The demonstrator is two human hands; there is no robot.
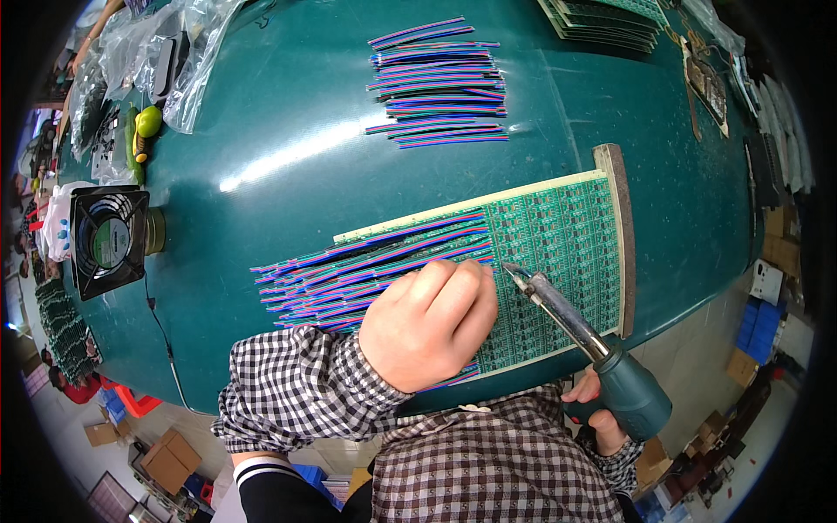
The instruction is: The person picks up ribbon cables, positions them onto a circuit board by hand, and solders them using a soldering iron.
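Observation:
My left hand (432,322) is closed at the left part of a green circuit board panel (558,253), its fingers pinched over a flat multicoloured wire strip; the fingertips are partly hidden. Several such wire strips (349,270) lie side by side, their right ends on the panel and the rest stretching out to the left. In my right hand (597,410) is a soldering iron (571,322) with a dark green handle, gripped from below. Its tip points up and left, close beside my left fingers at the wire ends; whether it touches the board I cannot tell.
A brown bar (619,253) edges the panel on the right. Beyond it lies a pile of loose wire strips (440,83). A small black fan (109,240) stands at left, its cord trailing forward. Stacked boards (602,22) sit at the far right, plastic bags (131,57) at the far left.

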